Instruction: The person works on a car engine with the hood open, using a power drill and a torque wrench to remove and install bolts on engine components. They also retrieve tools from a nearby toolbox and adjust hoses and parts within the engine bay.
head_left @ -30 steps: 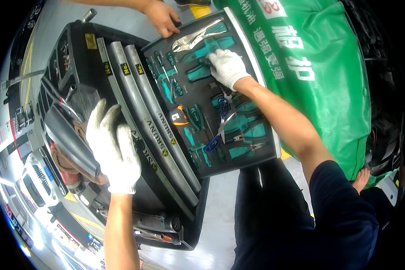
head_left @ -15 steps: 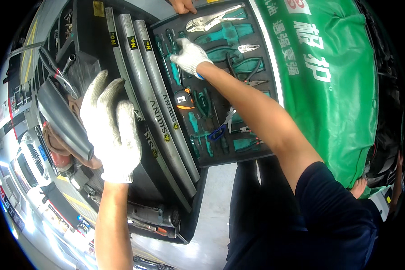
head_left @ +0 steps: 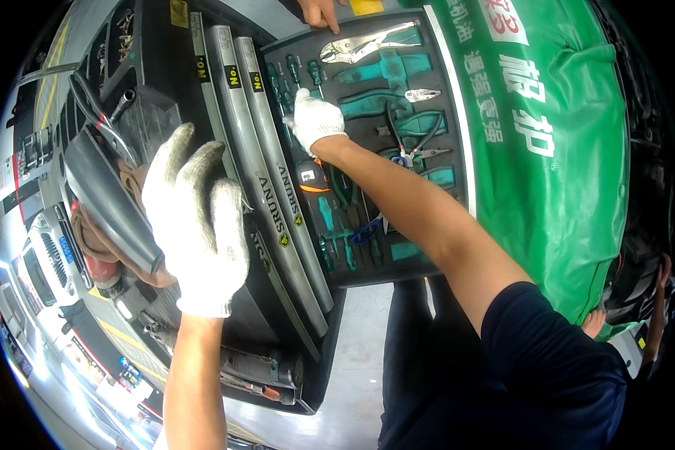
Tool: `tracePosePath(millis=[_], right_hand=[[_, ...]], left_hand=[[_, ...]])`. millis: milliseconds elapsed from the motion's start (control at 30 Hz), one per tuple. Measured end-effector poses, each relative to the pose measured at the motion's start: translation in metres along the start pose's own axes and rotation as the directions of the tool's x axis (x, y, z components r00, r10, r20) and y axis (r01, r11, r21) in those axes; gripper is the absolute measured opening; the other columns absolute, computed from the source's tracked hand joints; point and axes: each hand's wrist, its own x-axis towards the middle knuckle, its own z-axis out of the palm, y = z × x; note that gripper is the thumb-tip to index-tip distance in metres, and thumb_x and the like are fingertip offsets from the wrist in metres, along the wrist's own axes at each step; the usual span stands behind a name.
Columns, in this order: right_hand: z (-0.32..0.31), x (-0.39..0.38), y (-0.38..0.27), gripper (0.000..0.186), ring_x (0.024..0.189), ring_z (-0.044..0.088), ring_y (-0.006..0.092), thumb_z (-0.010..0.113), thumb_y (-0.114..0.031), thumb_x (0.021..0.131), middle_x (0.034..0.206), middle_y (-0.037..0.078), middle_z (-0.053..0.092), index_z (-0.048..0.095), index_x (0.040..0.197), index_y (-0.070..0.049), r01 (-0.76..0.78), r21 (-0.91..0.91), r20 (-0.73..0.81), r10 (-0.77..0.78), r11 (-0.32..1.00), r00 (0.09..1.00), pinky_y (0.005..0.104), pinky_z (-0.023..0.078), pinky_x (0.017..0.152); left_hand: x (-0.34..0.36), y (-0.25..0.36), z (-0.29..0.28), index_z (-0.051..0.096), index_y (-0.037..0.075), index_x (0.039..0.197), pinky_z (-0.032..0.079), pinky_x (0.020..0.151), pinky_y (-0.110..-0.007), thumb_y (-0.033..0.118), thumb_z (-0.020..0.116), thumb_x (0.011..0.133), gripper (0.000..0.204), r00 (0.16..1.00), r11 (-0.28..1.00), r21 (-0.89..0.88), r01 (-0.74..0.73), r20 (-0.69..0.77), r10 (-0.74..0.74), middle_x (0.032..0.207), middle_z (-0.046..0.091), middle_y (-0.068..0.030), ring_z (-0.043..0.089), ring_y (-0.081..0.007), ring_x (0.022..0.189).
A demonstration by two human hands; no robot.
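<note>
My right hand (head_left: 316, 121), in a white knit glove, is over the foam-lined tool drawer (head_left: 367, 279). Its fingers are curled down among the screwdrivers, and the glove hides what they grip, if anything. Beyond it lie teal-handled screwdrivers (head_left: 316, 76). Just nearer than the glove is an orange and black tape measure (head_left: 312, 175). Locking pliers (head_left: 364, 45) and teal-handled pliers (head_left: 375, 101) rest in cut-outs to the right. My left hand (head_left: 199, 225), also gloved, is raised over the cabinet top with fingers stretched out, holding nothing.
The black tool cabinet (head_left: 274, 315) has several silver-edged drawers on the left. A green cover (head_left: 532, 195) drapes over a vehicle at right. Another person's hand (head_left: 320, 13) touches the drawer's far edge; a further hand (head_left: 594, 322) is at the cover's lower right.
My right hand has drawn slightly nearer and its fingers have curled in, uncovering screwdrivers beyond it. My left hand stays raised and spread. The view has shifted slightly.
</note>
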Motion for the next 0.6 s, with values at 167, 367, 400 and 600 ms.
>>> tracePosePath(millis=[167, 367, 400, 600], right_hand=[[-0.008, 0.004, -0.010, 0.047, 0.091, 0.076, 0.0368, 0.075, -0.034, 0.090, 0.094, 0.020, 0.077, 0.061, 0.113, 0.004, 0.039, -0.049, 0.115, -0.033, 0.998, 0.993, 0.0479, 0.060, 0.079], [-0.040, 0.049, -0.012, 0.056, 0.108, 0.073, 0.0362, 0.077, -0.044, 0.080, 0.114, 0.021, 0.076, 0.072, 0.120, -0.005, -0.240, 0.243, 0.117, 0.217, 0.940, 0.969, 0.0439, 0.058, 0.093], [-0.046, 0.043, -0.015, 0.059, 0.112, 0.071, 0.0348, 0.076, -0.046, 0.081, 0.114, 0.020, 0.075, 0.070, 0.121, -0.003, -0.160, 0.454, -0.018, 0.189, 0.876, 0.982, 0.0420, 0.056, 0.096], [-0.039, 0.011, 0.012, 0.032, 0.098, 0.070, 0.0303, 0.069, -0.032, 0.094, 0.106, 0.011, 0.066, 0.065, 0.124, -0.020, 0.532, -0.014, -0.208, -0.523, 0.846, 0.826, 0.0433, 0.058, 0.085]], left_hand=[[-0.001, 0.000, -0.002, 0.070, 0.002, 0.127, 0.035, 0.118, -0.046, 0.017, 0.057, 0.100, 0.034, 1.000, 1.000, 0.013, 0.021, 0.007, -0.021, 0.147, 0.057, -0.0226, 0.053, -0.0383, 0.135], [0.002, 0.002, -0.001, 0.072, 0.003, 0.122, 0.037, 0.117, -0.050, 0.015, 0.066, 0.091, 0.034, 0.999, 0.999, -0.018, 0.038, -0.017, -0.038, 0.144, 0.059, -0.0211, 0.052, -0.0409, 0.136], [0.001, 0.000, 0.000, 0.072, 0.003, 0.122, 0.037, 0.117, -0.050, 0.015, 0.066, 0.090, 0.035, 0.999, 0.999, -0.018, 0.042, -0.021, -0.042, 0.144, 0.059, -0.0211, 0.052, -0.0411, 0.136], [0.002, -0.001, 0.000, 0.072, 0.004, 0.123, 0.037, 0.117, -0.051, 0.015, 0.067, 0.089, 0.036, 0.999, 0.999, -0.024, 0.036, -0.013, -0.036, 0.144, 0.059, -0.0212, 0.052, -0.0423, 0.136]])
